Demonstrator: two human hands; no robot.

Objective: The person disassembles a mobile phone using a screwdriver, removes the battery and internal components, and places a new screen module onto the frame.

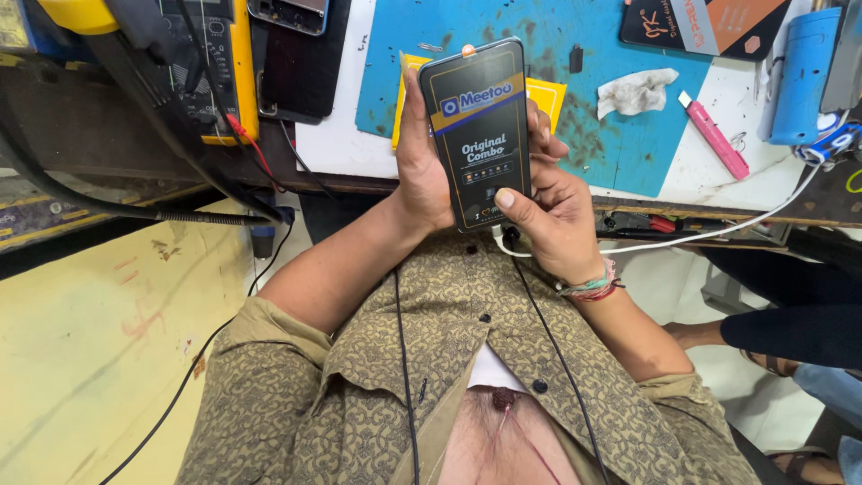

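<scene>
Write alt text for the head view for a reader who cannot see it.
Both hands hold a dark phone upright over a workbench edge: the left hand wraps its side, the right hand thumbs its bottom end, where a white cable runs. Behind lie a blue mat, a pink knife and a rag.

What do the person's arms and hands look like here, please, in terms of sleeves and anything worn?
Both arms are bare below short, rolled sleeves of a brown patterned shirt. The right hand has a bundle of coloured thread bracelets at the wrist. The left hand wears nothing visible.
</scene>
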